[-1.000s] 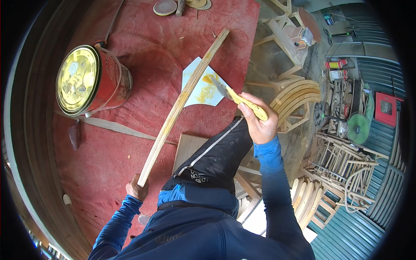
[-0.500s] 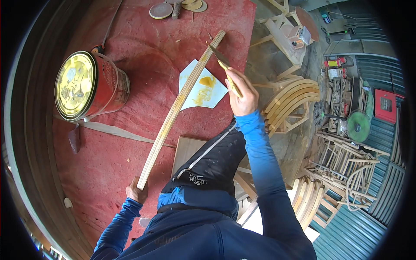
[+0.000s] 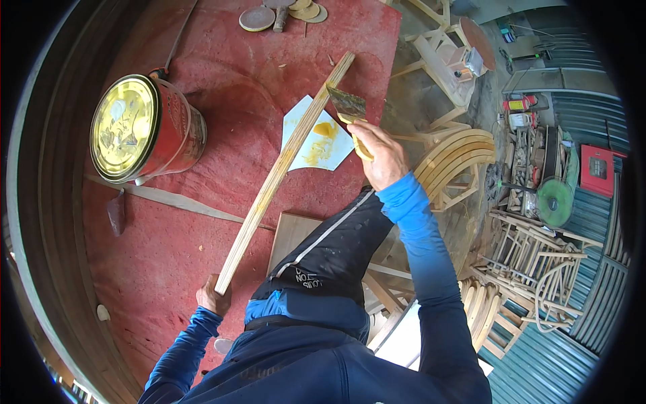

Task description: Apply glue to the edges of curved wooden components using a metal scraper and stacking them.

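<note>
Wooden slat (image 3: 282, 172) spans from left hand (image 3: 210, 296) to brush (image 3: 348, 108).

R hand (image 3: 382, 156) | moved brush (image 3: 348, 106) up strip (image 3: 286, 167) | bristles now near far end

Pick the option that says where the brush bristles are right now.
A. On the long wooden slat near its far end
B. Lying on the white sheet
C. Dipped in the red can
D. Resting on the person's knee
A. The right hand holds the paintbrush with its bristles against the wooden slat close to its far end, while the left hand grips the near end; the red can stands apart to the left.
</note>
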Motion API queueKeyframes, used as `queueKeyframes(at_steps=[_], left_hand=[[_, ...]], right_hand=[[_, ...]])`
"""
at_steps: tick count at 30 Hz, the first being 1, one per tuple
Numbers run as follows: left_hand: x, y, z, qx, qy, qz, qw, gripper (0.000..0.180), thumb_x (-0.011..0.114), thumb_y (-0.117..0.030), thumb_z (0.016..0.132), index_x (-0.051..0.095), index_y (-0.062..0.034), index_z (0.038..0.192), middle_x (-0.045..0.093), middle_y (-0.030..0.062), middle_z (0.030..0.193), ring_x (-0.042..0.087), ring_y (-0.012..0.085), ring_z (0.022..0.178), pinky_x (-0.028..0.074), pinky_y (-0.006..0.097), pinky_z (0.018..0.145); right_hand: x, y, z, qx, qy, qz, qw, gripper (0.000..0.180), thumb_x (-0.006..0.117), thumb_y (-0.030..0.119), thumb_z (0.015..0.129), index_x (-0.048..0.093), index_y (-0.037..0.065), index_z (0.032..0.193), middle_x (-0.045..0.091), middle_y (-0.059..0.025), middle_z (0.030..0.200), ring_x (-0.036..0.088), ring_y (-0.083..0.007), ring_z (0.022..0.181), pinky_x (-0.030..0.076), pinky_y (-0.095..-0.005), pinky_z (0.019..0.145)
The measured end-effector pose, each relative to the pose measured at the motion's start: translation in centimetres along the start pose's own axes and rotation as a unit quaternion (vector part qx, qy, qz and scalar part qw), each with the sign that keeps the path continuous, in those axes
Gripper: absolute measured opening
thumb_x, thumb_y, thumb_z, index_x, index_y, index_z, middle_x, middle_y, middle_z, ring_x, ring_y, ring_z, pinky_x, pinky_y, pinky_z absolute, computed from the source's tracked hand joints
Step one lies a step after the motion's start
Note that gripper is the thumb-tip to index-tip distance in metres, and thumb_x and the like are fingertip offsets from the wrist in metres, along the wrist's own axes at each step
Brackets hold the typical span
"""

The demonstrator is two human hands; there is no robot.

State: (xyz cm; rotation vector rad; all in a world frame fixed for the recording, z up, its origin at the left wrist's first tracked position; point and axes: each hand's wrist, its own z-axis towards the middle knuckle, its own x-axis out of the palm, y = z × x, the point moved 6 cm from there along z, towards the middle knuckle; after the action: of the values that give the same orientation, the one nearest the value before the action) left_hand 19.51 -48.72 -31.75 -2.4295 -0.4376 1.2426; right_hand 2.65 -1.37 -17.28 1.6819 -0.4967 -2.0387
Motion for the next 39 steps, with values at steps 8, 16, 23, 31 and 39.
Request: queueKeyframes(at_steps=[8,16,23,31,39], left_hand=[[0.2,-0.1,0.2,-0.004,0.006,0.006,1.0,0.026,0.066,-0.034,0.089,0.059,-0.0108,0.099,0.068,0.0221,0.08,0.067,0.0465,0.076,0.053,0.055,0.066],[-0.1,0.1,-0.1,-0.01,0.003,0.0,1.0,0.025,0.067,-0.032,0.088,0.059,-0.0105,0.099,0.068,0.0228,0.079,0.066,0.0468,0.076,0.053,0.056,0.067],[0.2,0.1,0.2,0.002,0.004,0.0,1.0,0.024,0.067,-0.032,0.088,0.059,-0.0112,0.098,0.068,0.0226,0.079,0.066,0.0467,0.076,0.053,0.056,0.067],[0.3,0.1,-0.3,-0.009,0.001,0.022,1.0,0.027,0.068,-0.033,0.088,0.059,-0.0094,0.098,0.067,0.023,0.079,0.066,0.0467,0.076,0.052,0.054,0.066],[1.7,0.0,-0.8,-0.005,0.018,0.03,0.999,0.027,0.067,-0.028,0.085,0.053,-0.0111,0.1,0.068,0.0234,0.078,0.066,0.0473,0.076,0.052,0.056,0.067]], right_hand=[[-3.3,-1.3,4.5,-0.019,-0.02,0.024,0.999,0.029,0.065,-0.003,0.088,0.068,0.001,0.116,0.07,-0.0184,0.115,0.07,-0.0316,0.105,0.055,-0.0355,0.09],[-1.8,1.6,1.2,-0.03,0.057,0.007,0.998,0.03,0.066,-0.002,0.088,0.069,0.004,0.117,0.071,-0.0183,0.113,0.07,-0.0313,0.105,0.056,-0.0357,0.091],[-2.7,1.7,3.2,-0.035,-0.038,0.02,0.998,0.03,0.067,0.0,0.089,0.068,0.003,0.118,0.071,-0.019,0.113,0.071,-0.0299,0.102,0.056,-0.0357,0.087],[-4.6,4.7,2.0,-0.019,0.031,0.045,0.998,0.028,0.07,-0.001,0.086,0.072,0.004,0.114,0.074,-0.0165,0.107,0.073,-0.0271,0.099,0.057,-0.0339,0.087],[-4.2,0.1,9.9,-0.004,0.201,-0.071,0.977,0.026,0.067,0.006,0.09,0.07,0.005,0.115,0.074,-0.0141,0.102,0.072,-0.0215,0.092,0.055,-0.0339,0.083]])
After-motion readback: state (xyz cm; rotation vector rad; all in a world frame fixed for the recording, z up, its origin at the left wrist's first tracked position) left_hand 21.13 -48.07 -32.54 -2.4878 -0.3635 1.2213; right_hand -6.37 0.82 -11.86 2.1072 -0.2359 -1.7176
